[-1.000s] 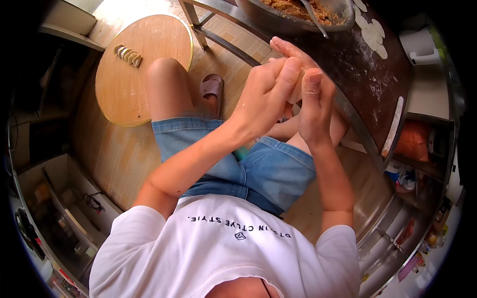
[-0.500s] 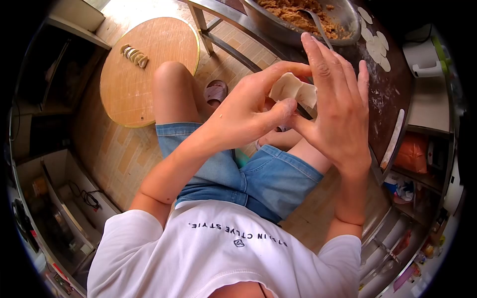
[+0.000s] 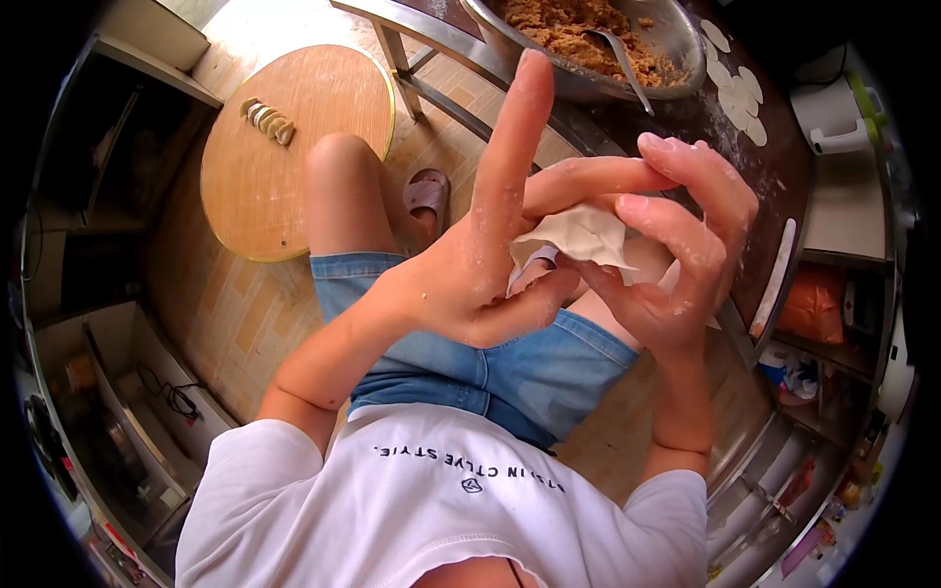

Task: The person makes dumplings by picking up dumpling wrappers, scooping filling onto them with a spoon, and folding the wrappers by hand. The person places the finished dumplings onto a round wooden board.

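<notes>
A pale, floury dumpling wrapper (image 3: 580,233) is held between both hands above the lap, its edges bent and uneven. My left hand (image 3: 480,260) grips its left side with the thumb below and a bent finger across the top, while the index finger points straight up. On the right side, the thumb and curled fingers of my right hand (image 3: 691,235) pinch the wrapper's edge. Flour dusts the fingers. Whether filling lies inside the wrapper cannot be seen from here.
A metal bowl (image 3: 694,78) of orange-brown filling (image 3: 559,31) with a spoon (image 3: 627,71) stands on the dark floured table (image 3: 774,211). Several flat wrappers (image 3: 740,98) lie beside it. At left, a round board (image 3: 294,196) bears a row of dumplings (image 3: 267,122). A rolling pin (image 3: 774,279) lies near the table edge.
My left index finger has lifted upright, off the wrapper. My right fingers, stretched out before, have curled to pinch the wrapper, which has come slightly lower.
</notes>
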Available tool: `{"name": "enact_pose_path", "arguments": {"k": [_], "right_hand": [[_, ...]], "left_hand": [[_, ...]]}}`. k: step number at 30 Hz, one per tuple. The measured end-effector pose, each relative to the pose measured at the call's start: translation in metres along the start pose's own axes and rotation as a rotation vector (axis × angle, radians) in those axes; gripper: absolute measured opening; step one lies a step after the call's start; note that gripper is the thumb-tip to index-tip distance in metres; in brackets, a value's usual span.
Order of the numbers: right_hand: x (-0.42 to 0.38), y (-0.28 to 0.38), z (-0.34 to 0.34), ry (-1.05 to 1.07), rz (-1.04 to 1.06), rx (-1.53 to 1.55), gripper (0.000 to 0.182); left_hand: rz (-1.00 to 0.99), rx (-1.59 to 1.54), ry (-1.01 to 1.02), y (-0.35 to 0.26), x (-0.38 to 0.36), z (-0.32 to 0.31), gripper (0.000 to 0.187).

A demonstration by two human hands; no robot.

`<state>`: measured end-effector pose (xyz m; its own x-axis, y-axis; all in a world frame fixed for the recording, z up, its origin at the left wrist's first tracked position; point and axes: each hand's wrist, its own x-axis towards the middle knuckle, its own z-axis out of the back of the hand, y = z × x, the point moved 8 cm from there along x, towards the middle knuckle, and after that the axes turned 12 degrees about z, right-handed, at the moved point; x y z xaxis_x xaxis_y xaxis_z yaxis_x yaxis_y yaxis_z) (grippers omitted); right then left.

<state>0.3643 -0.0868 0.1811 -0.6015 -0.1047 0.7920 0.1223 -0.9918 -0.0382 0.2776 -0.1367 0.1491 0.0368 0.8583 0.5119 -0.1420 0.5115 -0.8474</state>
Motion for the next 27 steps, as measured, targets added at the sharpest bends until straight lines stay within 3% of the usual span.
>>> {"name": "enact_pose_path", "arguments": {"k": [3, 7, 11, 14, 16, 19, 22, 27], "right_hand": [[-0.001, 0.008, 0.004, -0.005, 0.072, -0.152, 0.035], [-0.004, 0.018, 0.009, -0.013, 0.122, -0.268, 0.027], [-0.007, 0.014, 0.011, -0.092, 0.039, -0.222, 0.029], [-0.007, 0.001, -0.002, 0.005, -0.061, -0.010, 0.038], [-0.008, -0.016, -0.012, 0.056, -0.227, 0.203, 0.052], [-0.020, -0.032, -0.033, 0.105, -0.519, 0.489, 0.059], [-0.035, -0.036, -0.039, 0.084, -0.581, 0.514, 0.056], [-0.050, -0.032, -0.042, 0.081, -0.667, 0.544, 0.041]], "left_hand": [[-0.051, -0.072, 0.009, -0.003, -0.001, -0.003, 0.100], [-0.131, -0.258, -0.239, 0.002, 0.001, -0.001, 0.107], [-0.048, -0.009, -0.121, -0.008, -0.002, 0.012, 0.105], [-0.054, 0.192, -0.252, -0.005, -0.003, 0.016, 0.069], [0.262, 0.137, -0.120, 0.016, -0.004, 0.021, 0.064], [0.803, -0.748, -0.304, 0.061, -0.027, 0.029, 0.056], [0.815, -0.786, -0.310, 0.071, -0.030, 0.045, 0.054], [0.736, -0.387, -0.348, 0.098, -0.021, 0.131, 0.058]]}}
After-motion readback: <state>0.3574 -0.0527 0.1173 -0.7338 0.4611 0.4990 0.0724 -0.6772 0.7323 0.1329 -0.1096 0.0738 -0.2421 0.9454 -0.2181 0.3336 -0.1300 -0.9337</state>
